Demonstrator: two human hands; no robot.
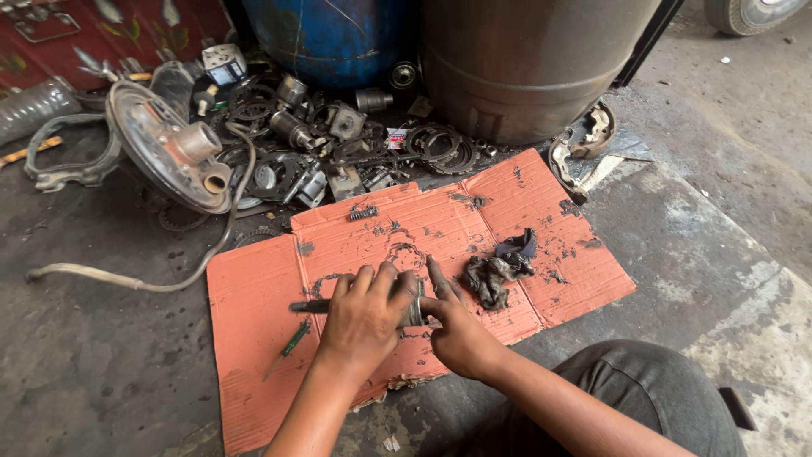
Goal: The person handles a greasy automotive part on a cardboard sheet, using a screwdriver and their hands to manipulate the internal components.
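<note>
Repair workshop: greasy metal parts (338,144) litter concrete floor (101,355).
</note>
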